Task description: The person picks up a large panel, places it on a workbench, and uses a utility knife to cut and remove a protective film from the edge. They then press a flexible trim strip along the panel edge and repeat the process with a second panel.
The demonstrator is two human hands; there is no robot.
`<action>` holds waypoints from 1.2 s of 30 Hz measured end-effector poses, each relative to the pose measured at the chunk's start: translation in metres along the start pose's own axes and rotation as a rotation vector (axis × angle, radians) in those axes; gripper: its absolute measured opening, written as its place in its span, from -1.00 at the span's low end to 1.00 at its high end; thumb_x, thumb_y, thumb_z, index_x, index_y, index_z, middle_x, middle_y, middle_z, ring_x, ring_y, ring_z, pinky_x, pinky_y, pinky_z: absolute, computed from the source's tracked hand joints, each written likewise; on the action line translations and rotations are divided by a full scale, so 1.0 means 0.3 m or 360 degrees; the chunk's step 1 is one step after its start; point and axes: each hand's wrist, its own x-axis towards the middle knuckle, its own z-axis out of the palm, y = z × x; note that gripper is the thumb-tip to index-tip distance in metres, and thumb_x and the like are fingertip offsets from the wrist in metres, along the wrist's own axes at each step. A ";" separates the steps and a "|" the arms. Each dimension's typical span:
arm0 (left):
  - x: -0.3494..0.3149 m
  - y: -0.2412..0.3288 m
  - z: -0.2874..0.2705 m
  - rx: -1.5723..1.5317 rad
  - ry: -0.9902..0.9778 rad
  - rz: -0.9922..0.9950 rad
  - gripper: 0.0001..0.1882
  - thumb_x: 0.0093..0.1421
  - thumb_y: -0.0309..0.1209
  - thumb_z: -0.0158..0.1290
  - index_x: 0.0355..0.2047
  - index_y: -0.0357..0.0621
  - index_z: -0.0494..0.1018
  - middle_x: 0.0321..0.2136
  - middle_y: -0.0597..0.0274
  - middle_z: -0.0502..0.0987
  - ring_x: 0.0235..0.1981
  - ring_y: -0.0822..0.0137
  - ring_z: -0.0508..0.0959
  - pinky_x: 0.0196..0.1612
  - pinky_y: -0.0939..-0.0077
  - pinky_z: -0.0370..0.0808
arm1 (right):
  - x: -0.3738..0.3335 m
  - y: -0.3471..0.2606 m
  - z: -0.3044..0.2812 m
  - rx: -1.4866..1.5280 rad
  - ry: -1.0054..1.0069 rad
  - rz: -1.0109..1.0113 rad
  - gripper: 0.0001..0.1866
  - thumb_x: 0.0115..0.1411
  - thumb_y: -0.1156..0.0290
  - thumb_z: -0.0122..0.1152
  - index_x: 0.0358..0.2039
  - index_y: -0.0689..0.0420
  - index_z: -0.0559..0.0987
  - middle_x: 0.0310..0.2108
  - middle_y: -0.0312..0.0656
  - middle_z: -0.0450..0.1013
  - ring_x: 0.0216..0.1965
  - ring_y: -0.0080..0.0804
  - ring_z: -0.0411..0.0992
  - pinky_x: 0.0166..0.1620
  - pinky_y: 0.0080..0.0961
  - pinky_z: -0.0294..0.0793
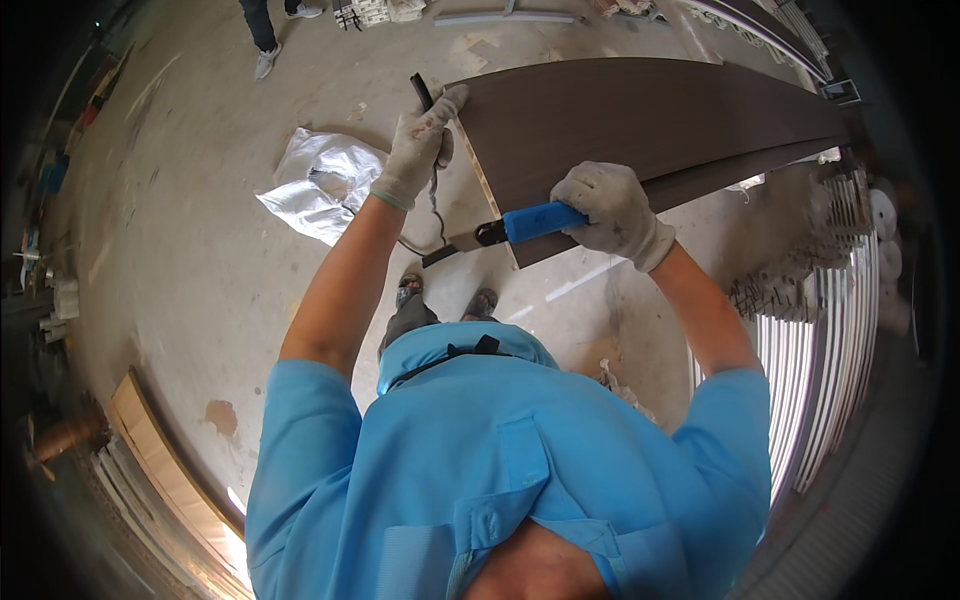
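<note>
A large dark brown board lies in front of me, its pale, bare edge facing left. At its far left corner my left hand is closed on a narrow dark strip; a thin, curled length hangs below the fist. Gloved like the left, my right hand is wrapped round a blue-handled tool near the board's near left corner. The tool has a black neck and a flat grey blade pointing left. Just beyond the blade is a short dark piece; whether they touch I cannot tell.
A crumpled silvery-white sack lies on the concrete floor to the left. Stacked pale strips stand at right, and a long wooden panel leans at lower left. Another person's legs show at the far left.
</note>
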 end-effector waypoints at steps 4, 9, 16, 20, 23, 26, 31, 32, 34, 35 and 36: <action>-0.012 0.010 0.006 0.0063 -0.0035 0.0009 -0.45 0.38 -0.10 0.02 0.12 -0.38 0.43 -0.78 0.40 0.28 -0.76 0.55 0.27 -0.68 0.63 0.14 | 0.031 -0.029 0.049 0.0075 0.0062 -0.0076 -0.74 -0.19 0.40 0.46 -0.49 0.02 0.51 -0.56 -0.27 0.45 -0.51 -0.25 0.50 -0.44 -0.37 0.48; -0.023 0.043 0.019 0.0182 0.0079 -0.0046 -0.46 0.37 -0.08 0.03 0.06 -0.37 0.51 -0.78 0.42 0.27 -0.77 0.56 0.21 -0.67 0.61 0.11 | 0.093 -0.098 0.108 0.0064 0.0066 -0.0277 -0.76 -0.12 0.36 0.44 -0.48 0.03 0.51 -0.56 -0.26 0.46 -0.50 -0.26 0.51 -0.43 -0.36 0.50; -0.031 0.044 0.001 0.0271 0.0115 0.0047 -0.50 0.36 -0.06 0.03 -0.01 -0.31 0.57 -0.77 0.42 0.29 -0.76 0.57 0.20 -0.66 0.60 0.10 | 0.021 -0.011 0.026 0.0005 0.0080 -0.0225 -0.73 -0.13 0.35 0.43 -0.43 0.01 0.50 -0.52 -0.28 0.46 -0.47 -0.28 0.51 -0.41 -0.34 0.50; -0.020 0.039 0.011 0.0289 0.0160 0.0032 -0.54 0.35 -0.08 0.05 -0.05 -0.28 0.59 -0.77 0.43 0.29 -0.77 0.57 0.20 -0.67 0.59 0.10 | 0.012 -0.018 0.050 -0.0056 0.0009 -0.0179 -0.71 -0.09 0.28 0.44 -0.38 0.00 0.51 -0.50 -0.27 0.48 -0.47 -0.26 0.51 -0.41 -0.33 0.50; -0.017 0.047 0.021 0.0163 0.0212 -0.0010 -0.59 0.33 -0.13 0.10 -0.11 -0.27 0.61 -0.80 0.41 0.28 -0.80 0.55 0.20 -0.70 0.58 0.09 | 0.004 -0.037 0.038 0.0084 0.0103 0.0083 -0.67 0.03 0.20 0.44 -0.27 0.00 0.51 -0.47 -0.26 0.50 -0.46 -0.34 0.52 -0.39 -0.39 0.52; -0.028 0.069 0.013 0.0219 0.0108 0.0065 -0.55 0.31 -0.11 0.15 -0.04 -0.27 0.58 -0.75 0.41 0.36 -0.82 0.56 0.23 -0.73 0.58 0.10 | -0.071 -0.030 -0.031 0.0529 0.0340 0.0785 -0.60 0.15 0.09 0.40 -0.12 0.00 0.49 -0.46 -0.30 0.50 -0.46 -0.49 0.51 -0.37 -0.49 0.51; -0.108 0.081 -0.018 0.0549 0.0286 0.0203 -0.58 0.36 -0.11 0.11 -0.05 -0.25 0.56 -0.48 0.38 0.49 -0.57 0.59 0.37 -0.51 0.68 0.31 | -0.393 -0.036 -0.145 0.0837 0.1307 0.1603 -0.56 0.34 -0.04 0.19 -0.08 0.09 0.47 -0.58 -0.40 0.34 -0.63 -0.62 0.30 -0.53 -0.64 0.34; -0.135 0.079 -0.026 0.0563 0.0296 0.0268 -0.60 0.36 -0.14 0.12 -0.07 -0.28 0.56 -0.48 0.38 0.49 -0.53 0.59 0.39 -0.46 0.68 0.34 | -0.474 -0.052 -0.163 0.0893 0.1411 0.1716 -0.56 0.36 -0.05 0.14 -0.13 0.12 0.48 -0.60 -0.39 0.31 -0.65 -0.63 0.27 -0.56 -0.66 0.30; -0.189 0.074 -0.035 0.0633 0.0206 0.0299 -0.65 0.36 -0.21 0.13 -0.11 -0.32 0.54 -0.47 0.38 0.50 -0.45 0.56 0.42 -0.35 0.65 0.39 | -0.614 -0.113 -0.142 0.0823 0.1607 0.2023 -0.55 0.39 -0.04 0.09 -0.21 0.17 0.50 -0.63 -0.40 0.28 -0.66 -0.65 0.25 -0.58 -0.67 0.27; -0.220 0.075 -0.042 0.0683 0.0117 0.0307 -0.68 0.37 -0.26 0.13 -0.13 -0.34 0.54 -0.46 0.38 0.51 -0.41 0.55 0.43 -0.30 0.63 0.42 | -0.670 -0.152 -0.127 0.0709 0.1683 0.2193 -0.55 0.39 -0.03 0.10 -0.24 0.18 0.51 -0.63 -0.41 0.28 -0.66 -0.65 0.26 -0.58 -0.68 0.28; -0.238 0.068 -0.030 0.0614 0.0005 0.0373 -0.68 0.38 -0.28 0.11 -0.13 -0.37 0.53 -0.43 0.36 0.53 -0.41 0.54 0.44 -0.29 0.60 0.45 | -0.712 -0.187 -0.101 0.0740 0.1778 0.2318 -0.58 0.39 0.00 0.10 -0.20 0.18 0.51 -0.61 -0.41 0.29 -0.65 -0.64 0.27 -0.58 -0.67 0.29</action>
